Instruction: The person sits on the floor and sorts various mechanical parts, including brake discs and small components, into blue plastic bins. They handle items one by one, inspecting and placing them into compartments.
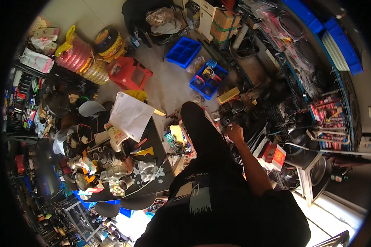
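My right hand (234, 134) reaches down to the right of my raised dark-trousered leg, its fingers at a dark round metal part (226, 120). Whether the fingers grip that part is too small to tell. More dark round parts (237, 105) lie heaped just beyond it. A yellow tray-like box (228, 95) is a little farther off. My left hand is out of view. Before me, on the left, a black table (160, 154) bears glass jars, a yellow scraper-like tool (143, 151) and a clear plastic bag (147, 170). White paper sheets (132, 115) lie at its far end.
On the floor ahead stand a red plastic stool (129, 73) and two blue divided trays (183, 52), the nearer holding small packets. Large coiled rolls (75, 55) stand at the far left. A red and white carton (272, 156) sits beside my right forearm, with crowded shelves beyond.
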`<state>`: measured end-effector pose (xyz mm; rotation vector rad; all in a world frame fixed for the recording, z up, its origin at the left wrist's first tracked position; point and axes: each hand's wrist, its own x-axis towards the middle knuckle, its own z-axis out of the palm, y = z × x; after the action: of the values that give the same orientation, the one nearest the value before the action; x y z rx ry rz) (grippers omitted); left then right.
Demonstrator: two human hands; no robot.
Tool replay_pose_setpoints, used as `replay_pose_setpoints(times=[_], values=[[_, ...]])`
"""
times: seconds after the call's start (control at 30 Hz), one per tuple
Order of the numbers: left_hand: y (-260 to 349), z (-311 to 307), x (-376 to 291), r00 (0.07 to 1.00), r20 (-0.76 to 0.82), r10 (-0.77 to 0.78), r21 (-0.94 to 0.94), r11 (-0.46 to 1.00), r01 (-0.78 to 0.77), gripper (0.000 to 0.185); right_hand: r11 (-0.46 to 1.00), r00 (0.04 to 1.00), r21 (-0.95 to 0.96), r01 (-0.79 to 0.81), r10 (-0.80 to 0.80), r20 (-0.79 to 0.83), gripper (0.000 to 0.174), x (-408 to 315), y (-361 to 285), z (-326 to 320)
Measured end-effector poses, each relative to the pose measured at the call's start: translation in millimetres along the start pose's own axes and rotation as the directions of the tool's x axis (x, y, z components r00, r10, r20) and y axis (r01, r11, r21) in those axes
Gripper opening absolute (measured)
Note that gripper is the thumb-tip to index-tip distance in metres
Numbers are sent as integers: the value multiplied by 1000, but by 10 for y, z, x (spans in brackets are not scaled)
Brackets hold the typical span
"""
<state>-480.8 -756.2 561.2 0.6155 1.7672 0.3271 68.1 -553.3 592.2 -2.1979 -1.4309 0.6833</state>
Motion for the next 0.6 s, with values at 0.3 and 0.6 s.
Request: replay_pose_setpoints(times=[0.3,0.6], values=[[1652,395,1768,996,10,-90,45,995,90,26,889,753,-351,-295,442,487,43,1691,285,495],[2961,139,3375,980,142,-138,481,875,54,28,988,949,-150,-23,69,308,23,4553,-1177,1147]])
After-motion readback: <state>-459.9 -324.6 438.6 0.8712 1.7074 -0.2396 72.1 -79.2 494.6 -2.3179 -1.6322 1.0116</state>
